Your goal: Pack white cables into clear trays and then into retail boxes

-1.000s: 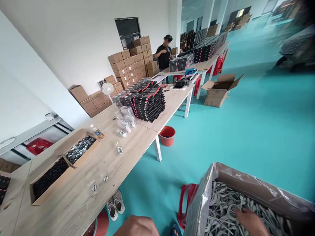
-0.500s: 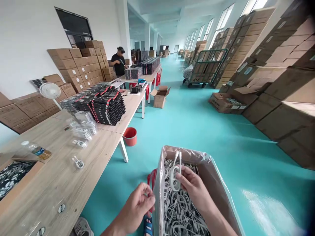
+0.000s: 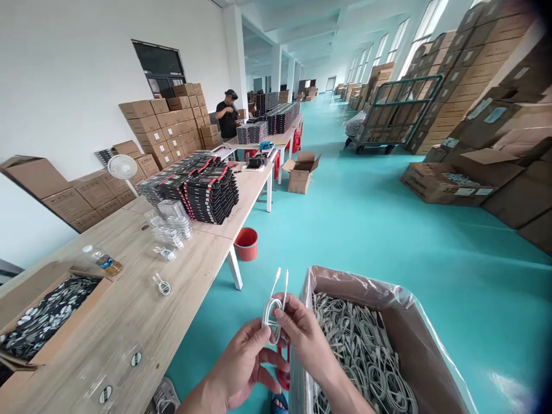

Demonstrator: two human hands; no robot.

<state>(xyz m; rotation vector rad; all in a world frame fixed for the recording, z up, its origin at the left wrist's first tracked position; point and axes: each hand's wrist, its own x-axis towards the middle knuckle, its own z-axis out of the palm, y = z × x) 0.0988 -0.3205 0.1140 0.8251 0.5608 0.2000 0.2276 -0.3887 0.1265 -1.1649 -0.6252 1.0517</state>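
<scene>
Both my hands hold one coiled white cable (image 3: 272, 310) in front of me, its two plug ends pointing up. My left hand (image 3: 244, 368) pinches the coil from the left with thumb and fingers. My right hand (image 3: 304, 333) grips it from the right. Just to the right stands a large cardboard box lined with clear plastic (image 3: 388, 287), full of several more coiled white cables (image 3: 366, 356).
A long wooden table (image 3: 129, 299) runs along my left with an open box of dark packets (image 3: 43, 316), a water bottle (image 3: 102, 260), clear bags (image 3: 170, 227) and stacked black packages (image 3: 207, 192). A red bucket (image 3: 246, 243) sits under it. A person (image 3: 227, 115) stands far back. Cartons line the right.
My right hand lifted a coiled cable out of the box and brought it left; my left hand has come up and taken hold of it too. My view swung left a little.
</scene>
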